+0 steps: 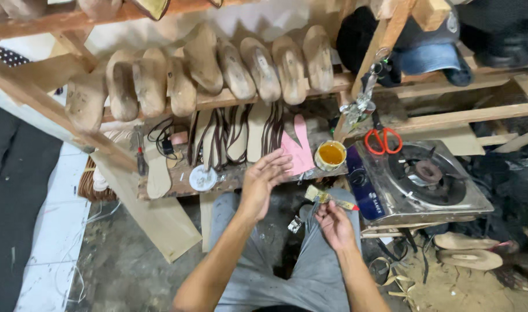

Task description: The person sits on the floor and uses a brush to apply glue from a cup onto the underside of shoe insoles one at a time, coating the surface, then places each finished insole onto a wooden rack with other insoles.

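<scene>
My right hand (335,224) grips a small glue-smeared brush (327,197) low over my lap, its bristled end pointing left. My left hand (264,179) hovers open, fingers spread, just left of the brush and not touching it. Just above, on the counter (177,184), a round tin (331,155) holds amber glue beside a pink sole (299,148). Strapped soles (235,136) lean behind. What the small metal clip (295,225) by my knee is, I can't tell.

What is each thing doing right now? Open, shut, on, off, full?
Left hand: open, fingers spread, empty.
Right hand: shut on brush.
Glue pot: open, holds yellow liquid.
Red scissors: closed, lying on stove.
Gas stove: no flame showing.
Wooden shoe forms: resting on shelf.
</scene>
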